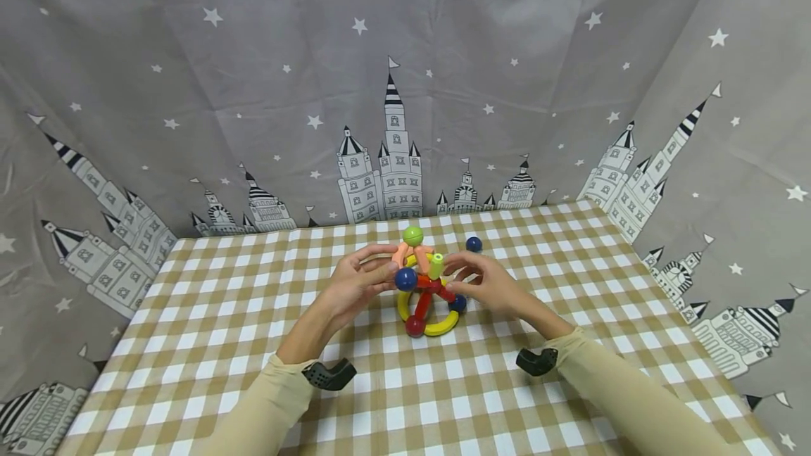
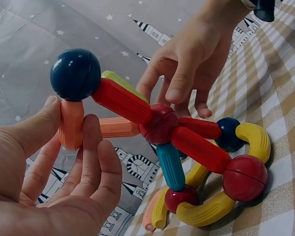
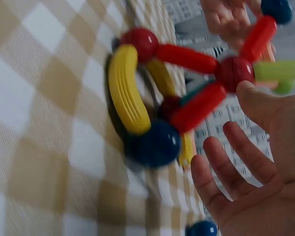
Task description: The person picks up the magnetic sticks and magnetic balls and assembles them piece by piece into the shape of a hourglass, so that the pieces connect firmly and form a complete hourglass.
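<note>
A magnetic stick-and-ball model stands on the cloth. Its base is a ring of yellow curved sticks (image 2: 206, 210) joined by red and blue balls. Red sticks (image 2: 202, 150) and a teal stick (image 2: 171, 166) rise to a red centre ball (image 2: 159, 124). My left hand (image 1: 347, 287) pinches an orange stick (image 2: 72, 125) under a dark blue ball (image 2: 75, 73), at the model's upper left. On the other side is my right hand (image 1: 484, 280), fingers spread and relaxed, its thumb tip at the centre ball. A light green stick (image 1: 436, 266) points up from that ball.
A loose dark blue ball (image 1: 474, 244) lies behind the model to the right. A green ball (image 1: 412, 235) tops orange sticks at the back. The checked tablecloth (image 1: 222, 315) reaches a grey castle-print curtain (image 1: 285, 111).
</note>
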A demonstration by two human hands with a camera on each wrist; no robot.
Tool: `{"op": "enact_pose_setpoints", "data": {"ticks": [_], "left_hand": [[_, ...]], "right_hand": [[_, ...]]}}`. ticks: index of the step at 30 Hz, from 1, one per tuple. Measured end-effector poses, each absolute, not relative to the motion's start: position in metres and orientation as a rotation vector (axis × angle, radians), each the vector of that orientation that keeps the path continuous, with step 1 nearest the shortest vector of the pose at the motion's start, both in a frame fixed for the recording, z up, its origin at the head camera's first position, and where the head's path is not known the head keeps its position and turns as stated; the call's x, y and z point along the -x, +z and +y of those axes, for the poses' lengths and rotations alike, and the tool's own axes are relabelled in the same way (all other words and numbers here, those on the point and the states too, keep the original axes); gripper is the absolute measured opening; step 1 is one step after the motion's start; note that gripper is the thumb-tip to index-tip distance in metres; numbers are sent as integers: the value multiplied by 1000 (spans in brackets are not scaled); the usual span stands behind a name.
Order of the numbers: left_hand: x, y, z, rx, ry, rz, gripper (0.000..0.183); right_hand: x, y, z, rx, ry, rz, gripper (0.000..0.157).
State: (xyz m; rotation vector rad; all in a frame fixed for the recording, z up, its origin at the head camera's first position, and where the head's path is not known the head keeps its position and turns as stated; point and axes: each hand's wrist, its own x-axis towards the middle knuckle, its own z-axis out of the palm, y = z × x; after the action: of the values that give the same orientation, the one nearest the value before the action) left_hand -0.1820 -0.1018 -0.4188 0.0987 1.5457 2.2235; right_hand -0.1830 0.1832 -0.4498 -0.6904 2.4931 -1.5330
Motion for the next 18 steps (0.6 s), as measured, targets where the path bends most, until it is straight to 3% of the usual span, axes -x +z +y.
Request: {"op": "enact_pose_setpoints", "data": {"ticks": [10, 18], "left_hand": [[182, -419, -102, -70, 2204, 1567, 39], [182, -419, -101, -69, 2206, 1573, 38]], "right_hand": [[216, -459, 216, 500, -1588, 2716, 37], [238, -475, 232, 327, -1565, 2759, 45]]}}
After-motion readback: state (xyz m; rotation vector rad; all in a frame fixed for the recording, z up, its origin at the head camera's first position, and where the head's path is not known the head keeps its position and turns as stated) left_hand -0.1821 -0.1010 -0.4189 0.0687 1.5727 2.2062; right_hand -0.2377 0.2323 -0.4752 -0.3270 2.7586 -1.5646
